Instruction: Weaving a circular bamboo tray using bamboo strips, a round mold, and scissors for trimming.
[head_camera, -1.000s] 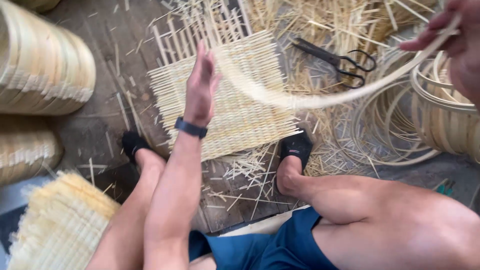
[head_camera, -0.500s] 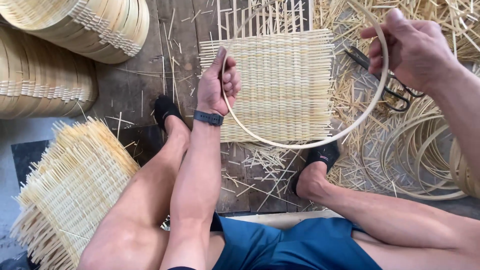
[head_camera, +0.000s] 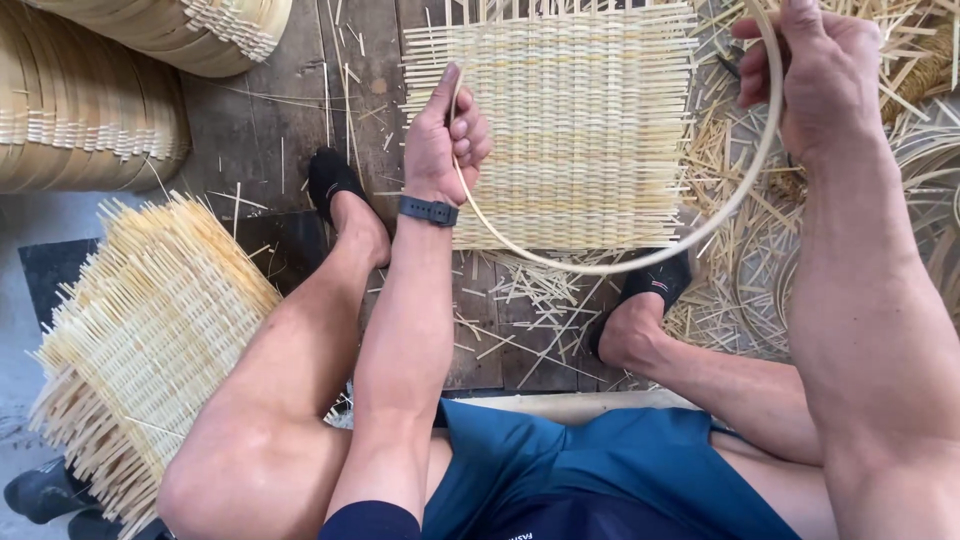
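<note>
Bamboo strip (head_camera: 600, 265), bent into a hoop between two hands above a square woven mat (head_camera: 570, 130). The left hand (head_camera: 445, 140) is closed around one end of the strip, fingers curled and thumb upright along it; the right hand (head_camera: 815, 75) pinches the other end at the upper right. One second ago the strip ran as a long, shallow arc across the view, with the left hand open and flat against it. Half a second ago it had curved into a wide U. Now the arc is tighter and both hands stand closer over the mat, so the hoop appears nearly formed, though its ends have not met and the top of the loop leaves the picture.

Just below the left hand a dark wristband (head_camera: 428, 211) circles the forearm. Beneath the strip's lowest point lie loose bamboo offcuts (head_camera: 520, 300) on dark floor planks (head_camera: 260, 130), between the two black-shod feet (head_camera: 335, 180). Left of the left hand and well apart, a second woven mat (head_camera: 150, 330) with bristling ends leans by the thigh. Above that sit stacked finished round baskets (head_camera: 80, 110). Right of the right hand, coiled bamboo hoops (head_camera: 920, 190) rest among scraps. Nothing lies between the hands and the mat; the person's own knees flank the working space.
</note>
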